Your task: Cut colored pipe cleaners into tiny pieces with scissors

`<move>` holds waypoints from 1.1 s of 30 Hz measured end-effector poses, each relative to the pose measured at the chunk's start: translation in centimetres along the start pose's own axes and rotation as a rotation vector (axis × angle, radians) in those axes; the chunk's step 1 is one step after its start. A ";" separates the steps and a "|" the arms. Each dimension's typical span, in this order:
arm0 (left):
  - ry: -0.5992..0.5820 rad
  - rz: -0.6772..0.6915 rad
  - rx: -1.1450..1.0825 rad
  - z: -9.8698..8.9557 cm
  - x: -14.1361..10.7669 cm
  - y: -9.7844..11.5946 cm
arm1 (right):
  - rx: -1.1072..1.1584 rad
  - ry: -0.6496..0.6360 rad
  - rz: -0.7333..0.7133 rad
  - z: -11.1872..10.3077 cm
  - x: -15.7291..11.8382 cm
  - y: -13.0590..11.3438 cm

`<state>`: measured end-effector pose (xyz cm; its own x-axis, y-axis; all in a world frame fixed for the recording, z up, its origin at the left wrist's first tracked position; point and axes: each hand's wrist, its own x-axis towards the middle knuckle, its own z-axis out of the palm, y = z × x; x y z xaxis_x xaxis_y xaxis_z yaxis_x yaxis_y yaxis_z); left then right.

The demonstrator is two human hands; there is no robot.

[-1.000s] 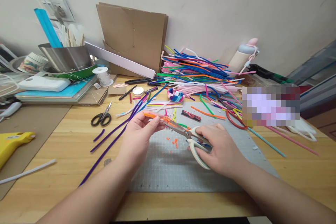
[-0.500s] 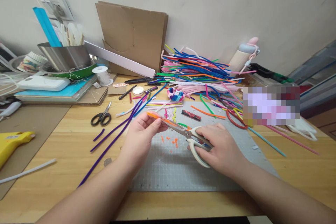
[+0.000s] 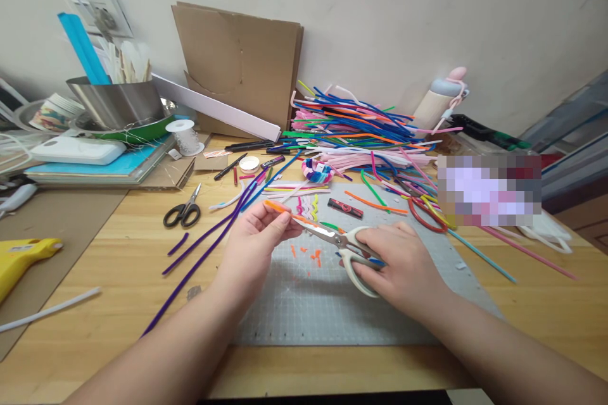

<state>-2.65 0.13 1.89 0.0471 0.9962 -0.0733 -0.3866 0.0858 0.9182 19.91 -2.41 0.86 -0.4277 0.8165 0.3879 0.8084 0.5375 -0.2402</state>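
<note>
My left hand [image 3: 259, 234] pinches an orange pipe cleaner [image 3: 275, 206] between thumb and fingers. White-handled scissors [image 3: 338, 240] are gripped in my right hand [image 3: 396, 266], fingers through the loops. Their blades point left, lying along the orange strand close to my left fingertips. Small orange fuzz clippings [image 3: 316, 257] are scattered on the grey cutting mat [image 3: 304, 319] beneath. Beyond the scissors, wavy pink, white and yellow pieces [image 3: 308, 205] and a black-and-red tube [image 3: 345, 208] lie on the mat.
A heap of colourful pipe cleaners [image 3: 356, 120] lies at the back. Black-handled scissors [image 3: 183, 209] and long purple pipe cleaners [image 3: 204, 253] rest on the left. A yellow glue gun [image 3: 23, 259] sits at the left edge. A bottle [image 3: 434, 104] stands behind, by the wall.
The scissors' blades have turned slightly, so the upper face now shines brightly, and they are nearer closed. Both hands stay almost in place.
</note>
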 end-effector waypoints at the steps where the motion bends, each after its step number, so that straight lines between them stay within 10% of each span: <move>1: 0.002 -0.001 0.000 0.0 0.0 0.0 | -0.002 0.002 -0.002 0.0 0.0 0.0; 33: 0.307 0.052 0.008 -0.6 0.4 1.1 | -0.028 -0.011 -0.002 0.4 0.1 -0.2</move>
<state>-3.65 0.65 2.65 -0.2532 0.9574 -0.1390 -0.3740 0.0356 0.9267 19.52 -2.36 0.60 -0.4339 0.8177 0.3783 0.8184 0.5333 -0.2140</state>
